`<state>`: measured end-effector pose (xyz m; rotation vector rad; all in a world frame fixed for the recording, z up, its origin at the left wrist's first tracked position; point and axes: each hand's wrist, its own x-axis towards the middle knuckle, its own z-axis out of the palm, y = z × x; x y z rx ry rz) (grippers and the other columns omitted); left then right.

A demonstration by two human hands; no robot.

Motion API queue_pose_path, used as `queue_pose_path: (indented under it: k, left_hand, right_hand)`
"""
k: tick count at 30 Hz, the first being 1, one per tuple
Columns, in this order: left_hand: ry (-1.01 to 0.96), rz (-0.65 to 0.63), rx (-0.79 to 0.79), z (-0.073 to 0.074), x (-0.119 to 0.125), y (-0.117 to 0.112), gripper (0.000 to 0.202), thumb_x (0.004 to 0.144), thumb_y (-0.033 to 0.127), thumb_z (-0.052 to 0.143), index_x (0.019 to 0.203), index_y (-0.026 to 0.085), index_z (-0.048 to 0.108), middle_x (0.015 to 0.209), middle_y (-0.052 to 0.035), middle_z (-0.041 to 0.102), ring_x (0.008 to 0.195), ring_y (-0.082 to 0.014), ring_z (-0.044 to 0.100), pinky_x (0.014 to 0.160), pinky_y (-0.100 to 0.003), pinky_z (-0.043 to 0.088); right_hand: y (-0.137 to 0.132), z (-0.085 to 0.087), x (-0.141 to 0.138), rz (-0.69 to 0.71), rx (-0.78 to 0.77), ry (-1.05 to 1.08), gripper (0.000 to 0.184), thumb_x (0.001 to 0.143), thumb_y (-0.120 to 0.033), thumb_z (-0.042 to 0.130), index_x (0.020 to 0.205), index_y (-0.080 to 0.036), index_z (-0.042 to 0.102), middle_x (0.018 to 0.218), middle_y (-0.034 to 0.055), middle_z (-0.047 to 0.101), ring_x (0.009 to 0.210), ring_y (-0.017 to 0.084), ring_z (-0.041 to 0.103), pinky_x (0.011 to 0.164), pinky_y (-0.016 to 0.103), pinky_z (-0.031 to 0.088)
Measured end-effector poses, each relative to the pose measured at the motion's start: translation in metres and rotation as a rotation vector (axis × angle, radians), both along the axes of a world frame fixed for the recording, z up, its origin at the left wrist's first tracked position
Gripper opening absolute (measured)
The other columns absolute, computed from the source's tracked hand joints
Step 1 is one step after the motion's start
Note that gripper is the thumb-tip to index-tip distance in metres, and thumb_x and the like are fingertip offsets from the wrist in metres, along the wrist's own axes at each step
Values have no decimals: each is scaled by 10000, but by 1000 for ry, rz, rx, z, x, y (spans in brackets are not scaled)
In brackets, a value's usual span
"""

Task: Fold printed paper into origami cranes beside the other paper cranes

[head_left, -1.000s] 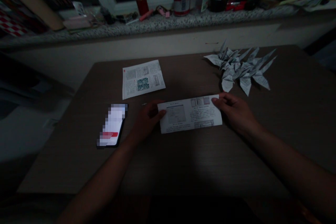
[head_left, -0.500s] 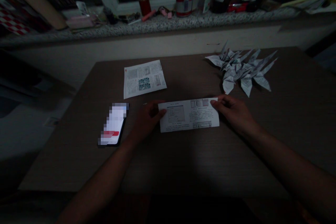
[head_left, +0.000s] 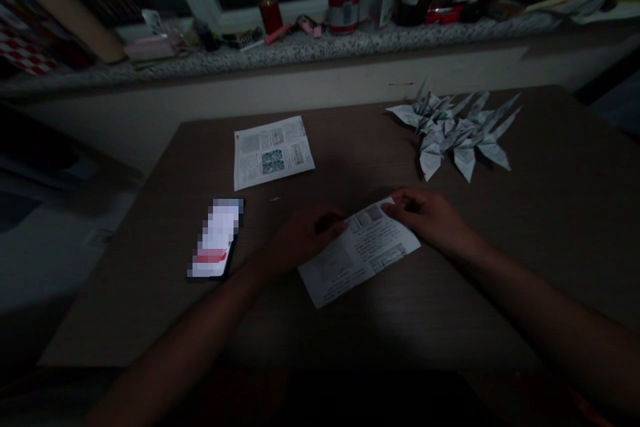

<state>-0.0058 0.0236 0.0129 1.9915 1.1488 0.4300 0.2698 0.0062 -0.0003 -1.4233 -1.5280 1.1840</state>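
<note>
The right hand (head_left: 430, 217) pinches the far right corner of a printed paper strip (head_left: 373, 250), thumb on top and fingers curled behind, with almost no gap between them. The left hand (head_left: 307, 237) is curled nearly closed, its thumb at the middle of the strip's far edge; whether it grips there or only rests, I cannot tell. The strip slants between the hands, its near left corner angled toward the person, over the tabletop (head_left: 450, 327).

It should handle as very light, thin and bendable, easily creased or torn by a hard tug, and not very slippery. Corners and edges look like the best holds, with a light thumb-and-finger pinch; flat fingertips would suit pressing it.

Beyond the left hand lies another printed sheet (head_left: 275, 155), flat enough that a lifted edge would help; to that hand's left is a lit phone (head_left: 215, 240). Past the right hand, pointed folded papers (head_left: 445, 137) cluster, probably easily crushed.
</note>
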Motion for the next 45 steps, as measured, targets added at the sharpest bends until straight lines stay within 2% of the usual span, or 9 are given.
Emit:
queue_pose_path:
  k: [4,10,14,17,21,26,32,40,45]
  left_hand:
    - [-61,-64,-94,-2,5,3,250,997,435,594,1035,231,734,1025,-29,763,911,-203,711,803,-323,542]
    - [-178,144,-169,-5,3,4,266,964,456,633,930,198,689,954,-37,729,849,-195,680,740,-310,531]
    - [-275,213,-278,-5,5,-3,281,955,473,643,926,194,664,907,-26,704,807,-187,668,702,-304,529]
    - [-284,192,-283,-6,5,-4,275,953,461,647,898,191,653,896,-26,699,805,-186,668,698,-300,526]
    - [-208,67,-247,-3,2,0,265,958,446,644,889,193,686,932,-43,731,855,-205,695,748,-319,537]
    - [-256,30,-189,2,10,10,297,974,465,629,1082,214,745,1076,-70,778,973,-240,732,835,-352,557]
    - [-330,120,-218,0,27,17,282,970,441,638,1053,208,774,1001,-65,797,891,-239,751,771,-339,566]
    - [-471,296,-258,-9,29,12,273,968,436,643,1017,198,768,992,-71,795,890,-237,747,786,-346,575]
    - [-500,375,-225,-17,26,16,280,937,462,685,972,194,754,969,-70,789,886,-238,742,781,-349,574]
  right_hand:
    - [1,-3,0,-23,-51,63,309,824,-533,769,895,-232,758,794,38,753,689,208,686,580,318,508]
    - [1,-8,5,-101,-137,295,334,809,-565,791,905,-246,789,948,41,790,852,213,718,769,346,572]
    - [-1,-8,4,-83,-212,411,310,813,-560,805,911,-266,803,969,38,802,881,211,739,782,333,598]
    - [-2,-6,4,-103,-185,356,322,830,-563,788,924,-256,811,942,45,807,821,199,738,751,328,597]
    - [0,-1,6,-100,-136,224,339,837,-568,771,915,-241,815,874,47,801,732,183,714,705,330,583]
    - [2,5,5,-20,-89,118,352,850,-577,739,860,-231,807,795,48,783,697,190,702,659,333,565]
    - [1,4,2,7,-99,107,342,857,-568,738,854,-233,806,802,38,785,724,193,713,673,324,566]
    - [0,-4,-2,-106,-230,374,376,754,-575,832,885,-224,807,908,59,806,788,194,738,751,347,615]
    - [-3,-3,-3,-29,-281,356,344,747,-533,848,878,-218,804,926,53,807,785,179,738,762,340,620]
